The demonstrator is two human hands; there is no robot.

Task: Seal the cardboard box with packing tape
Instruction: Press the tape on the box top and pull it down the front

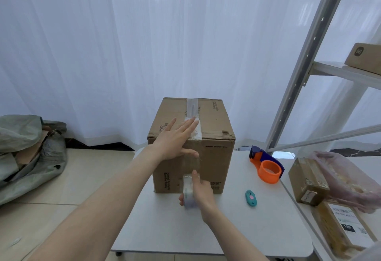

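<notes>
A brown cardboard box stands upright on the white table, its top flaps closed. A strip of clear tape runs along the top seam and down the front face. My left hand lies flat, fingers spread, over the box's front top edge, pressing on the tape. My right hand grips a roll of clear packing tape low against the box's front face, with the tape stretched up from the roll to the top edge.
An orange and blue tape dispenser and a small teal box cutter lie on the table right of the box. Several parcels sit at the right edge, beside a metal shelf rack. Grey sacks lie on the floor at left.
</notes>
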